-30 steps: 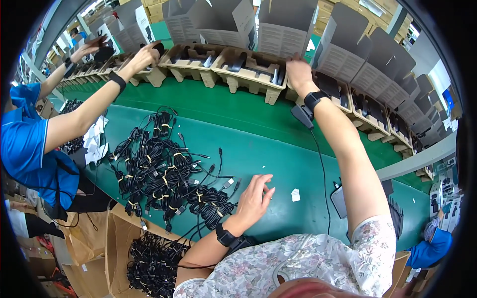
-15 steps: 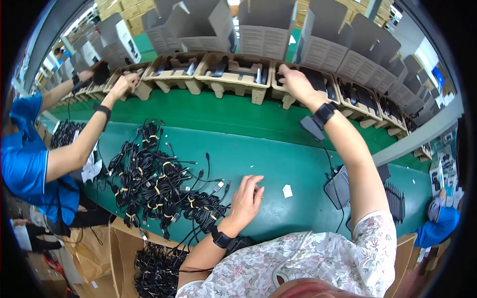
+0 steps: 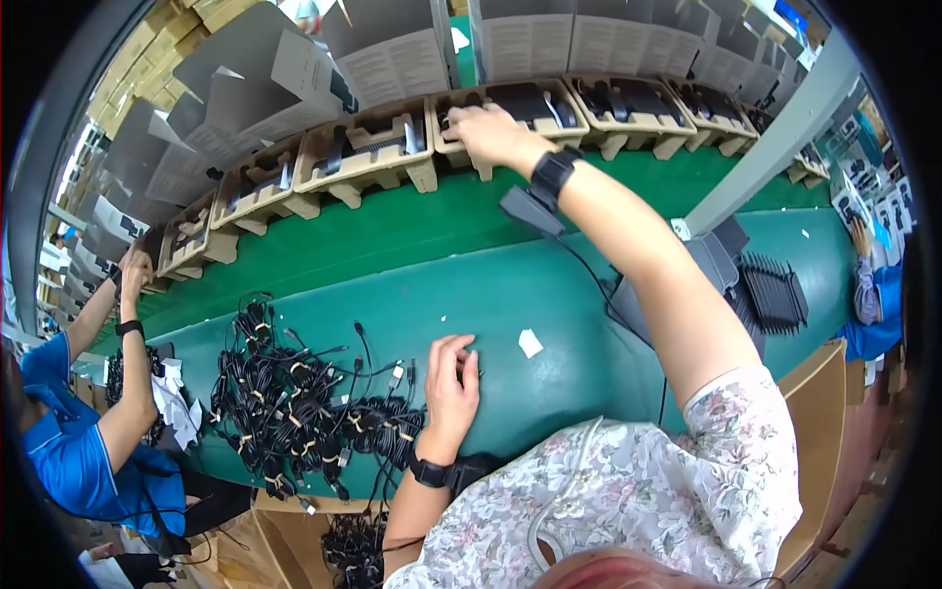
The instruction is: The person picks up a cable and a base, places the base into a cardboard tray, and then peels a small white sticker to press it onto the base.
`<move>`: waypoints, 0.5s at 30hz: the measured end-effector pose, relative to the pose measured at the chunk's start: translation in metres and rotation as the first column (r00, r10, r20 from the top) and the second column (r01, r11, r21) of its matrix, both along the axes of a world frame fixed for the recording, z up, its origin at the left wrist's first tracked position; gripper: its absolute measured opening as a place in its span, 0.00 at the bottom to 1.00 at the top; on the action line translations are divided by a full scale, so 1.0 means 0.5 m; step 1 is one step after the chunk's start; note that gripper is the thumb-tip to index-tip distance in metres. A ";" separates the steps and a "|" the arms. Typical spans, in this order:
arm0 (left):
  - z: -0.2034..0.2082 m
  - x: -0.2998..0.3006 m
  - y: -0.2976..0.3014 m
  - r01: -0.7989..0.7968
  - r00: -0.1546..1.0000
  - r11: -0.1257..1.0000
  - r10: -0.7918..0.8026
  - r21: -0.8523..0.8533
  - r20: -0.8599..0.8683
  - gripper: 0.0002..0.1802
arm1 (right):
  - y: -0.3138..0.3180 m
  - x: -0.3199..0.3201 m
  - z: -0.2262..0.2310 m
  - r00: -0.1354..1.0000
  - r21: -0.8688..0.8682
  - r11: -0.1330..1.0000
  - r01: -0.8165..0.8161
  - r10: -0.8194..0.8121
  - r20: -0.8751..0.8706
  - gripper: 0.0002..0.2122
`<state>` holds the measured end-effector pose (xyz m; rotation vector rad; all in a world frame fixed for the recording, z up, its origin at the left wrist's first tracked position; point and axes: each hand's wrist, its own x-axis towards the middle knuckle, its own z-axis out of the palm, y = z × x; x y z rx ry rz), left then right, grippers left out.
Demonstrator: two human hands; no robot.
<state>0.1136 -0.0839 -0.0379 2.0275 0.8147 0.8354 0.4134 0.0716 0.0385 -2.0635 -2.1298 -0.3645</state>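
Observation:
My right hand [image 3: 491, 134] reaches over the left end of a moulded brown tray [image 3: 566, 133], its fingers bent down inside. Whatever lies under the fingertips is hidden. A flat black piece [image 3: 530, 102] sits in that tray beside the hand. My left hand [image 3: 453, 388] rests above the green table [image 3: 589, 383], fingers loosely curved and apart, nothing in them. Left of it lies a heap of black cables [image 3: 304, 417] tied into bundles. Black bands circle both wrists, and a dark box-shaped piece [image 3: 531, 210] with a cord hangs by the right one.
Similar trays [image 3: 363, 157] line the green belt, with grey printed cartons [image 3: 383, 59] standing open behind. A grey post [image 3: 775, 128] rises at right, near black ribbed pieces [image 3: 772, 293]. A co-worker's hands [image 3: 135, 270] work at far left. A white paper scrap [image 3: 530, 343] lies mid-table.
The view has shifted. My right hand has moved left along with the tray under it. The co-worker's hands at left have drawn together at a tray. My left hand stays empty by the cables.

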 end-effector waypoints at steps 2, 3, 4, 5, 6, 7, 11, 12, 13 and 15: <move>-0.006 0.010 0.013 0.003 1.000 1.000 -0.003 0.007 0.012 0.10 | 0.011 0.013 0.016 1.000 -0.038 0.999 -0.003 0.002 -0.011 0.16; -0.011 0.005 0.014 -0.002 1.000 1.000 0.002 0.006 0.012 0.10 | 0.009 0.013 0.012 1.000 -0.065 0.998 0.016 -0.017 -0.026 0.16; -0.013 0.000 0.014 -0.008 1.000 1.000 0.008 0.005 -0.006 0.10 | 0.006 0.013 0.008 0.998 -0.093 0.995 0.034 -0.038 -0.039 0.17; -0.014 0.003 0.016 -0.005 1.000 1.000 0.005 -0.022 0.015 0.09 | 0.002 0.019 0.008 0.997 -0.118 0.991 0.060 -0.065 -0.043 0.17; -0.015 0.007 0.018 0.000 0.999 0.999 0.001 -0.050 0.036 0.08 | -0.002 0.022 0.005 0.996 -0.117 0.991 0.062 -0.068 -0.050 0.17; -0.017 0.009 0.018 0.008 0.998 0.997 -0.004 -0.078 0.058 0.07 | -0.008 0.023 -0.001 1.000 -0.088 0.996 0.026 -0.026 -0.001 0.18; -0.038 0.019 0.033 0.018 0.995 0.983 0.000 -0.180 0.103 0.06 | -0.032 0.066 -0.027 0.970 0.052 0.996 -0.067 0.053 0.237 0.19; -0.036 0.023 0.041 0.036 0.995 0.982 -0.018 -0.187 0.099 0.06 | -0.034 0.072 -0.032 0.928 0.148 0.981 -0.125 0.063 0.366 0.20; -0.040 0.024 0.052 0.019 0.996 0.983 -0.002 -0.182 0.093 0.06 | -0.037 0.065 -0.030 0.932 0.137 0.984 -0.113 0.057 0.358 0.20; -0.050 0.013 0.065 -0.011 0.996 0.985 0.026 -0.169 0.082 0.06 | -0.067 0.032 0.018 0.924 0.290 0.927 -0.237 0.123 0.362 0.15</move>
